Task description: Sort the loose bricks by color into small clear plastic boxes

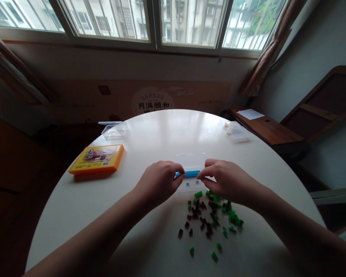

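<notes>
I watch two hands working at the centre of the frame: one left hand (160,179) and one right hand (226,177). Between them lies one blue bar (192,174), over one clear case (190,159) just right of centre. Each hand has thumb and forefinger drawn close at an end of the bar; whether they pinch it or merely touch it, I can't tell. I count two small blue pieces (187,184) just below it.

Beneath the right hand, at lower centre-right, spread brown pieces (209,227) and green pieces (233,218), too clustered for me to count; three green ones lie lowest in the frame.

One orange box (96,158) sits at left, near the rim of the round white counter (150,146). One clear container (115,132) stands by the rim above it, and one clear box (238,134) sits by the upper-right rim. Between those last two, a broad stretch of white surface runs to the far edge. I see more bare surface between the orange box and the left hand, while the pieces crowd the space between the forearms.
</notes>
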Demonstrator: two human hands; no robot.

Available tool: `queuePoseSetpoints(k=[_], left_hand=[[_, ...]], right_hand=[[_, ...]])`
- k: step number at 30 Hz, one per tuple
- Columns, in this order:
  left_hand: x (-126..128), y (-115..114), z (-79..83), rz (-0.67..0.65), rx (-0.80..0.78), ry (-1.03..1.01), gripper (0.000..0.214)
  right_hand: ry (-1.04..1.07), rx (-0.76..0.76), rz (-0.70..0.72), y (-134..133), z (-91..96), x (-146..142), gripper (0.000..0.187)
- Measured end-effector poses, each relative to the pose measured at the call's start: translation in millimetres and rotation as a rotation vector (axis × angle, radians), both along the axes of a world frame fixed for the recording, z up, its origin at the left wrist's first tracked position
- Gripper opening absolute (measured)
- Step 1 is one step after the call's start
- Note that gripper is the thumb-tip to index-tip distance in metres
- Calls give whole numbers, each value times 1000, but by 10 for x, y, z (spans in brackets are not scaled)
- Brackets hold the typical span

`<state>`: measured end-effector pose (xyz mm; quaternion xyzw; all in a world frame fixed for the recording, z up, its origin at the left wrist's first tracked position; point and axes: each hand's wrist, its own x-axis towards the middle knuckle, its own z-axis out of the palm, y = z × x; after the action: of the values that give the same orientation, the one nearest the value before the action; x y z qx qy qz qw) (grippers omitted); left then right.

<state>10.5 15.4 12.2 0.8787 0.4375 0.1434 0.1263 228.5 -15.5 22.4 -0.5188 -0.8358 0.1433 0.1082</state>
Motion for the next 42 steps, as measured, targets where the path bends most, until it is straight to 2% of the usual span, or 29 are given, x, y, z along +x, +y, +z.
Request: queuePoseSetpoints(k=[11,17,23,27,35,42], left_hand=[[30,-10,-108,24,39,29,11],[43,-24,-105,37,33,33,9],[48,-30,-110,54,14,46,8],[51,-31,-126,78,-4,48,12],[61,-45,-130,75,-12,68,8],[71,-51,-120,93,-13,90,7]], right_hand=[[-114,-30,16,-7,-59,-15,27],[-112,-8,-15,-36,-34,-41,28],[-131,-11,-9,-33,-86,-52,31],[-167,26,-24,-14,-85,-42,29],[-248,159,-141,-48,-22,-73,29],[-254,118,-126,-64,-71,-88,30]])
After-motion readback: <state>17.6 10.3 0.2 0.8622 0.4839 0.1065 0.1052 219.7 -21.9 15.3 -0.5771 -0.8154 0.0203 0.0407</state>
